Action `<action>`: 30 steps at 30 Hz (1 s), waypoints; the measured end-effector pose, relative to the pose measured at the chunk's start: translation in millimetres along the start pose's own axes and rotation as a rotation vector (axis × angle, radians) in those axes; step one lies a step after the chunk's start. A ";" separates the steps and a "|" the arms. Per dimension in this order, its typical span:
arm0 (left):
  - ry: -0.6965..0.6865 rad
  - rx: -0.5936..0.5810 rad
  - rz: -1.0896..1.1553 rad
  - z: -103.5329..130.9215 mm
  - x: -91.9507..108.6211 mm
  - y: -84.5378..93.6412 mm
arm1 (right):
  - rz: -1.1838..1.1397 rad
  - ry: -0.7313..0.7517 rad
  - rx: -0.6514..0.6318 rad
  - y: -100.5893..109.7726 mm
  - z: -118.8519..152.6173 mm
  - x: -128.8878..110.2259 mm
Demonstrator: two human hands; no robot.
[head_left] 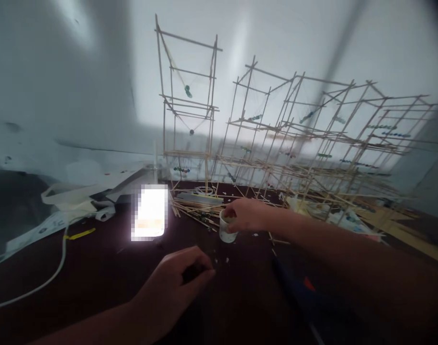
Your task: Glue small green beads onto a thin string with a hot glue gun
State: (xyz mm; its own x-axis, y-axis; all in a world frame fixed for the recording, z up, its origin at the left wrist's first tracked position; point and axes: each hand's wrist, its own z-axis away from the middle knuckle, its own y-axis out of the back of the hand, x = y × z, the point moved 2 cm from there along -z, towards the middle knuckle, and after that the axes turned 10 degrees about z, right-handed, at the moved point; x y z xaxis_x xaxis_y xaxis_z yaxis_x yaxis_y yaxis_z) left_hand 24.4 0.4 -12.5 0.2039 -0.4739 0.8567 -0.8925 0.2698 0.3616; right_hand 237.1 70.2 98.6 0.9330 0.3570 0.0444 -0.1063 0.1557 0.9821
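Note:
My right hand (245, 215) reaches across the dark tabletop to a small white cup (227, 235). Its fingers curl over the cup's rim, with the thumb against the near side; the fingertips inside are hidden. Nearer to me, my left hand (185, 268) hovers over the table with thumb and forefinger pinched together. Whatever sits in that pinch, if anything, is too small to make out. Behind the cup lies a heap of thin wooden sticks (193, 211). Small white scraps (227, 260) dot the table between the hands.
Tall stick frames (207, 105) strung with marble-like balls (188, 91) stand along the back and right. A bright, blurred-out screen (150, 213) is at left, near a white cable (63, 254) and a yellow strip (80, 234). A dark blue tool (294, 282) lies under my right forearm.

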 end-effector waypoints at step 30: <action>-0.014 -0.155 0.030 3.7 9.0 -3.5 | 0.157 -0.065 -0.160 -20.5 -16.4 -18.6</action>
State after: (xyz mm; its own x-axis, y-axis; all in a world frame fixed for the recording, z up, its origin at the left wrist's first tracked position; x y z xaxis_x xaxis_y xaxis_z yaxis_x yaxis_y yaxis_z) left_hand 27.9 -8.0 -7.4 0.1717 -0.4748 0.8632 -0.8251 0.4095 0.3893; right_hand 216.3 75.4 74.6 0.9202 0.3296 0.2113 -0.3005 0.2487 0.9208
